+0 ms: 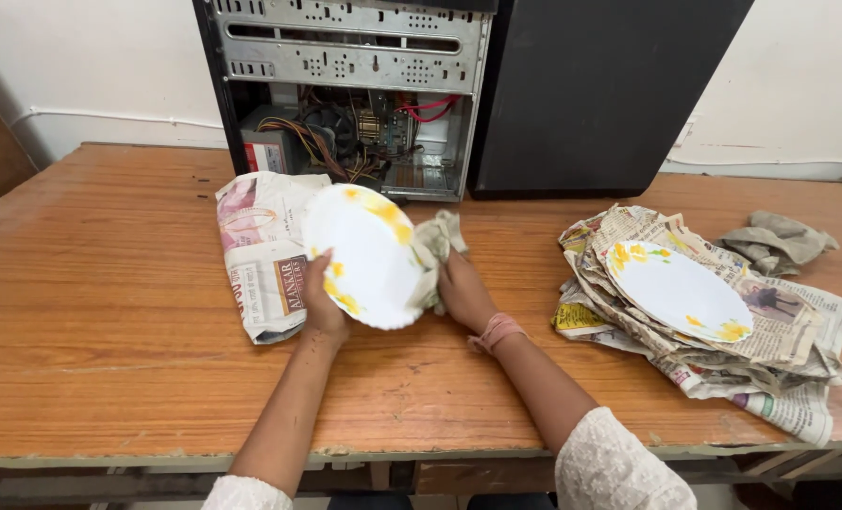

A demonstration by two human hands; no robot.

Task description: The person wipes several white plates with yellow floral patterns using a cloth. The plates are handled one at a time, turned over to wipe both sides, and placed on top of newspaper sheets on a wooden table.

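— Wooden surface (109, 312), with an open computer case (350, 94) at twelve o'clock?
— Yes. Left hand (325, 302) fingers grip the tilted white plate (369, 255) at centre; right hand (461, 288) fingers clutch a grey cloth (437, 241) against its three o'clock edge.
— Elsewhere?
— Another plate (676, 291) on crumpled newspaper (799, 378) at three o'clock.

A: Centre frame. Left hand (322, 304) grips the lower-left rim of a white plate (364, 253) with yellow flower prints, tilted up off the wooden table (109, 312).

B: Right hand (461, 288)?

A: At the plate's right edge, pressing a pale cloth (437, 244) against it. Pink band on that wrist.

B: Surroundings?

A: Folded newspaper bundle (262, 255) just left of the plate. Right of frame: second plate (676, 291) lying on crumpled newspapers (770, 364), grey rag (780, 241) beyond. Upper centre: open computer case (345, 94), wiring exposed, black panel (600, 90) beside it.
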